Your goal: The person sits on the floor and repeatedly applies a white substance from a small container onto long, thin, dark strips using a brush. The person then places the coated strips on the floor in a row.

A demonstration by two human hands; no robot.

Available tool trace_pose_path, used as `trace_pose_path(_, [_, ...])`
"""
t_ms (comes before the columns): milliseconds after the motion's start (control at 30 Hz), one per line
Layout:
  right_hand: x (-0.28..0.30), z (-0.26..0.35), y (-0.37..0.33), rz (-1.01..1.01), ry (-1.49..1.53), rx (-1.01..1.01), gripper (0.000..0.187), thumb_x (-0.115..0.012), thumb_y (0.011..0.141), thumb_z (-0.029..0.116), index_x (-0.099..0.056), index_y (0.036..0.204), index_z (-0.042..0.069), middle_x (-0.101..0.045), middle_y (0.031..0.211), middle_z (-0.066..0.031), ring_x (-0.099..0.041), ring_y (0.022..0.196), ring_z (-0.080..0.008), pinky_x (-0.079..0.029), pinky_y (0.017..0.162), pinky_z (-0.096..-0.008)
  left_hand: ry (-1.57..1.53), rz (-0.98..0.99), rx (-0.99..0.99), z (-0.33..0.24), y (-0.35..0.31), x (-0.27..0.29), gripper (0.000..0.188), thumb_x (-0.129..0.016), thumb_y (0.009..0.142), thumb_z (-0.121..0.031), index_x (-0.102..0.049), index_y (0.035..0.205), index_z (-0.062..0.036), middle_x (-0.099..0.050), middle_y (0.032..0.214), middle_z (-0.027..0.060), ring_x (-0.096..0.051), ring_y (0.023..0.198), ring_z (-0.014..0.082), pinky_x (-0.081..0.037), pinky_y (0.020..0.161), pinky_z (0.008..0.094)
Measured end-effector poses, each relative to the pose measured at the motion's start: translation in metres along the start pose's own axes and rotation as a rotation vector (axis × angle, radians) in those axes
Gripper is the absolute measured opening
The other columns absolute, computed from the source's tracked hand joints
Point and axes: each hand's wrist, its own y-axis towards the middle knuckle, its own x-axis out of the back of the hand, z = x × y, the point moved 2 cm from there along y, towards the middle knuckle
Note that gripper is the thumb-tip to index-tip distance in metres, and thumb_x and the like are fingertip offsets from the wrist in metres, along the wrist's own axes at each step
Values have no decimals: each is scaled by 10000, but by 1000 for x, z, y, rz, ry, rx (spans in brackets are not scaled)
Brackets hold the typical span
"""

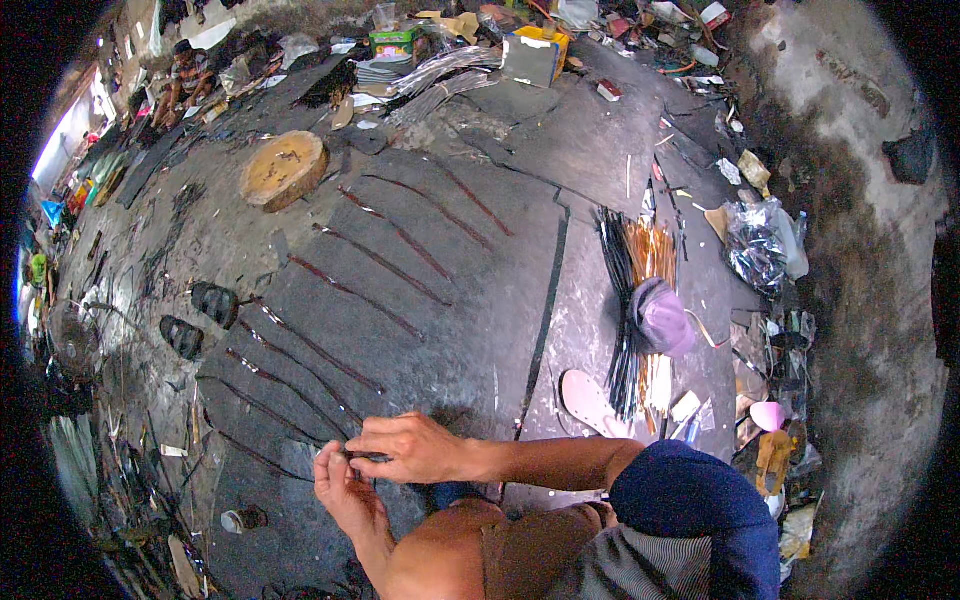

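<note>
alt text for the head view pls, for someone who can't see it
Seen from above, a person's left hand and right hand meet over a thin dark strip at the near edge of a dark floor sheet lined with reddish-brown strips. A round wood block lies beyond, bundled sticks to the right.

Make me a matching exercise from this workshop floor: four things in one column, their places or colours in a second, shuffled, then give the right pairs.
Things:
1. wooden round
2. cap
3. pair of dark shoes
4. thin dark strip

Descriptions:
A. purple, lying on a bundle of sticks
B. pinched between the left hand and the right hand
C. tan, at the far end of the dark sheet
D. at the left edge of the sheet, side by side

Pairs: 1-C, 2-A, 3-D, 4-B
</note>
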Motion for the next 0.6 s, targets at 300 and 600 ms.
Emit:
trace_pose_path(300, [1,9,12,-54,116,75,187,-698,853,125,-696,1018,35,-622,804,-92,-635,675,-253,-516,559,-358,-254,74,29,13,-2,18,221,-605,943,-88,-578,1146,-7,-634,1000,54,-627,894,128,-542,729,234])
trace_pose_path(600, [-17,10,21,119,161,88,148,-730,802,68,-702,942,28,-645,805,-99,-651,702,-227,-522,606,-324,-128,-140,-60,-4,-5,20,90,-656,905,-62,-650,964,6,-650,887,52,-610,794,115,-482,658,233])
